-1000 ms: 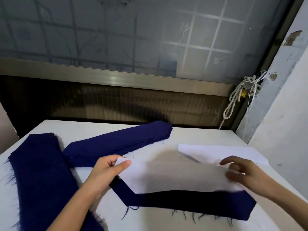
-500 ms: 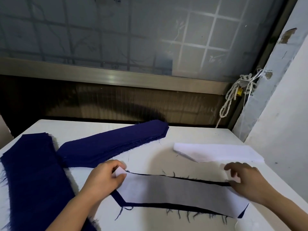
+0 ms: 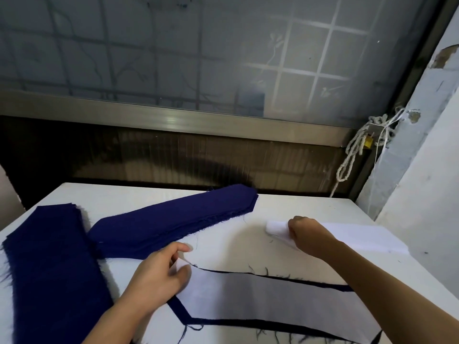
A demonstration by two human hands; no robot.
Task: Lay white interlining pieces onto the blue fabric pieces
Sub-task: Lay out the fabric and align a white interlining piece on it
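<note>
Table (image 3: 310, 209): a white top stood under a frosted window (image 3: 223, 58), seen from the worker's side.
Blue piece (image 3: 188, 316): it lay flat nearest the worker, frayed threads along its edges.
White piece (image 3: 273, 301): it lay on top of the blue piece, leaving a thin blue border showing.
Left hand (image 3: 156, 276): curled fingers and thumb held the white piece's left corner.
Right hand (image 3: 305, 232): its fingers were closed together on the raised left end of the white stack (image 3: 360, 238), by the right wall.
Blue stacks: one slanted across the middle (image 3: 173, 219); another lay at the far left (image 3: 49, 269).
Rope (image 3: 352, 155): pale loops hung in the right corner.
</note>
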